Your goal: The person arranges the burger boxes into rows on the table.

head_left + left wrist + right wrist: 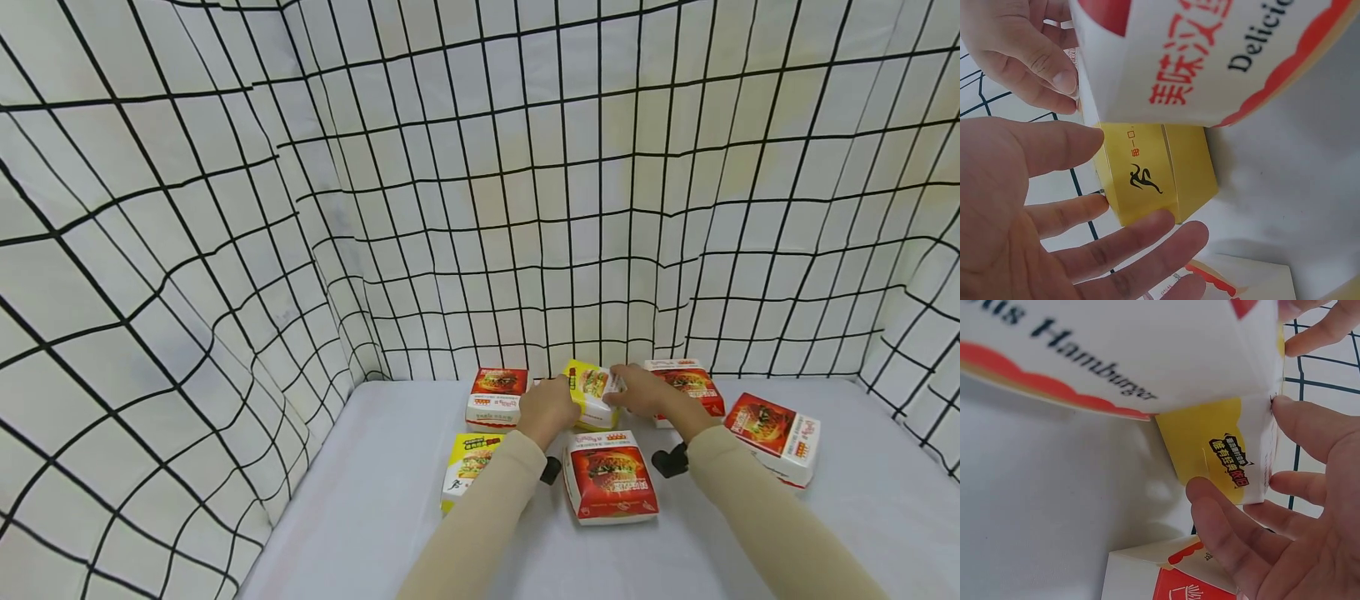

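Observation:
A yellow and white hamburger box [591,393] sits at the back middle of the white table, tilted, between both hands. My left hand [549,410] grips its left end; in the left wrist view the thumb and fingers spread around the yellow end [1141,181]. The right hand [647,392] grips the other end, and the right wrist view shows the thumb at one edge of the box [1210,450] and fingers along its side. Close in front lies a red and white hamburger box [611,479], which partly blocks the yellow box in both wrist views.
Another yellow box [467,467] lies beside the left forearm. Red boxes stand at the back left [498,392], behind the right hand [686,385] and farther right [772,433]. White walls with black netting [495,208] enclose the table [337,500] at back and sides.

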A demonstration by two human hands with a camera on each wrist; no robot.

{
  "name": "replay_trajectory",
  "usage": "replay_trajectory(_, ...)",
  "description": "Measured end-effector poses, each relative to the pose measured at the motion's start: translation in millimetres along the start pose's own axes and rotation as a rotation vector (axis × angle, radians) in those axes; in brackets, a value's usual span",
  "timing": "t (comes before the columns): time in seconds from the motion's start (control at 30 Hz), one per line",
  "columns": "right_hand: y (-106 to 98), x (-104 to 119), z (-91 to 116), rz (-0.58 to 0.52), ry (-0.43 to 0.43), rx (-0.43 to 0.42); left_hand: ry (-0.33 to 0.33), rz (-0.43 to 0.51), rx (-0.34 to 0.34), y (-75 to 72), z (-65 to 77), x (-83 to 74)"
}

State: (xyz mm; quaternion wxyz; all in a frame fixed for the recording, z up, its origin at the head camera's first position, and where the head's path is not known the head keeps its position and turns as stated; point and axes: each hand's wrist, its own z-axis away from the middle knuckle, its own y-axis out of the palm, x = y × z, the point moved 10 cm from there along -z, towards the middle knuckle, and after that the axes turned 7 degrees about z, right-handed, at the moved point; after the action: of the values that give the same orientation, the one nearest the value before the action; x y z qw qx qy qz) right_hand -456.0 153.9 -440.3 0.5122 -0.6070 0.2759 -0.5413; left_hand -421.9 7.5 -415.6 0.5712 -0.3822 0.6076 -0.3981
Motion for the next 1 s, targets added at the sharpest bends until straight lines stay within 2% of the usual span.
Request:
replay_trajectory(0.33, 5.5, -5.7, -1.0, 0.025, 0.033, -0.007, -0.014, 0.046, 0.07, 10.7, -0.9, 2.8)
replay_trajectory(0.57, 7.8, -8.3, 2.6, 0.03, 0.057, -0.007, -0.038, 0.102, 0.143, 19.2, -0.2, 2.5)
replay_trajectory(1.0, 3.5, -1.5, 11.8, 0.041, 0.02, -0.026, -0.012, 0.086, 0.155, 22.6, -0.8, 0.3)
